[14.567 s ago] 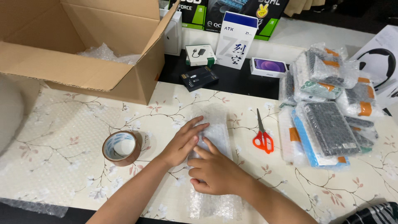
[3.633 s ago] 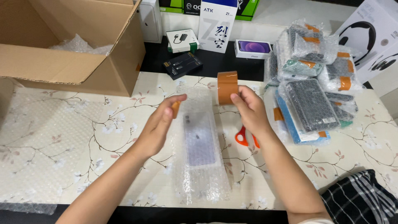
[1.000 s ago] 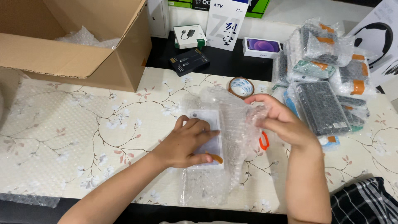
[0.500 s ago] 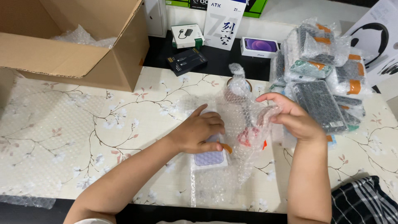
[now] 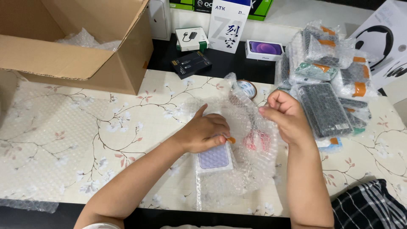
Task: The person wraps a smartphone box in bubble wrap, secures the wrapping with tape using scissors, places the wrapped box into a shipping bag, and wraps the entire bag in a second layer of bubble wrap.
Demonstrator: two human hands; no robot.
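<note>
A small flat white box with a pale purple top face (image 5: 215,158) lies on the flowered table covering (image 5: 76,140), near the table's front edge, partly inside a sheet of clear bubble wrap (image 5: 250,148). Only the box's near half shows; its far end is under the left hand. A short strip of orange-brown tape (image 5: 231,139) peeks out just beside that hand's fingertips, touching the box's far right corner.

The left hand (image 5: 205,132) presses down on the box with its fingers curled over the far end, palm down, holding it flat against the table. The right hand (image 5: 285,115) is closed in a loose fist, pinching the edge of the bubble wrap and lifting it so the sheet stands up and billows over the box. Through the raised wrap, red-handled scissors (image 5: 256,139) on the table show blurred.

A roll of brown packing tape (image 5: 247,88) lies just behind the wrap. To the right sits a pile of bubble-wrapped packages (image 5: 326,80) sealed with orange tape. An open cardboard box (image 5: 80,42) stands at the far left.
</note>
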